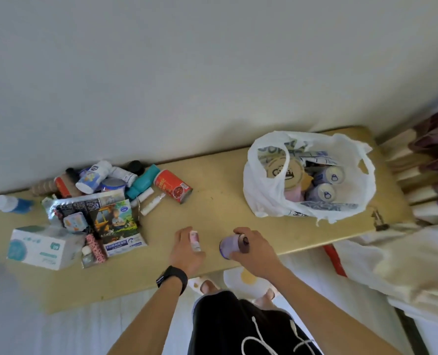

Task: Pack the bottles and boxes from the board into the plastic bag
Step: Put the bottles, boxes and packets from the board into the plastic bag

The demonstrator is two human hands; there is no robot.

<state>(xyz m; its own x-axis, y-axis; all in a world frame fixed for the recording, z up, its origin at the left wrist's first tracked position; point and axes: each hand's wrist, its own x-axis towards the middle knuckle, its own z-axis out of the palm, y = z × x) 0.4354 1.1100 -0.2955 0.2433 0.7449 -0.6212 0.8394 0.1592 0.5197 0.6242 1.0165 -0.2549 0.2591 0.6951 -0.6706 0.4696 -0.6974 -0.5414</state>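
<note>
Head view, looking down on a long pale-yellow wooden board [212, 208] set against a white wall. Left hand [187, 248], black watch on its wrist [172, 278], is closed around a small pink-and-white bottle [195, 240] just above the board's near edge. Right hand [252, 248] grips a squat lavender can with a dark cap [232, 245], fingers wrapped over its top; the can is tilted, near the board's front edge, close beside the left hand. White thin plastic bag [269, 198] stands open at the right end of the board, well apart from both hands; inside it are two silver-topped cans [328, 184], a round tan lid with a dark print [286, 171] and blue-and-white packets [318, 156]. Remaining items are heaped at the left end: a red cylindrical tin [173, 185] lying on its side, a teal bottle [143, 181], a white jar with a blue label [93, 176], a blue bottle with a white cap [10, 203], printed foil pouches [115, 221] and a white-and-teal cardboard box [37, 248]. Bare board lies between heap and bag.
</note>
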